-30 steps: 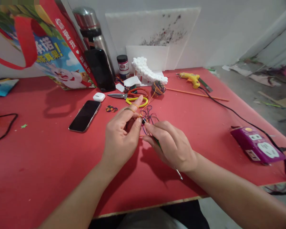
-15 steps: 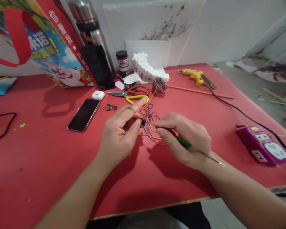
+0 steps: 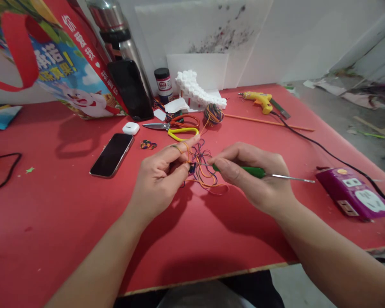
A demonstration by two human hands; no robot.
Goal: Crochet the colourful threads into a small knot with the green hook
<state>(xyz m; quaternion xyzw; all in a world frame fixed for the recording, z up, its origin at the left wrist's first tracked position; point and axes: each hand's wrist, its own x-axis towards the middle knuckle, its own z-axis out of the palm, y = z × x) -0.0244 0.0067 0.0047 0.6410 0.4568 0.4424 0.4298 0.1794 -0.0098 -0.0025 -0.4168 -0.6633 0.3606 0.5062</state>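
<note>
My left hand (image 3: 162, 175) pinches a small dark piece of crochet work (image 3: 192, 167) between thumb and fingers. Orange yarn is looped around its raised index finger and runs up to a multicoloured yarn ball (image 3: 213, 115). In my right hand (image 3: 255, 179) is a crochet hook (image 3: 255, 171) with a green handle, its thin tip pointing left and reaching the crochet work. The other metal end sticks out to the right, past the hand. Loose strands of orange and purple yarn (image 3: 208, 182) lie on the table beneath and between the hands.
Scissors (image 3: 181, 129) with red and yellow handles lie beyond my left hand, near a small crocheted piece (image 3: 148, 145). A phone (image 3: 112, 155) and a white earbud case (image 3: 131, 128) rest to the left. A yellow glue gun (image 3: 258, 101) and a purple power strip (image 3: 356, 192) are on the right.
My right hand has turned the crochet hook, so its back end swings up and lies nearly level. The dark piece has tilted slightly in my left hand.
</note>
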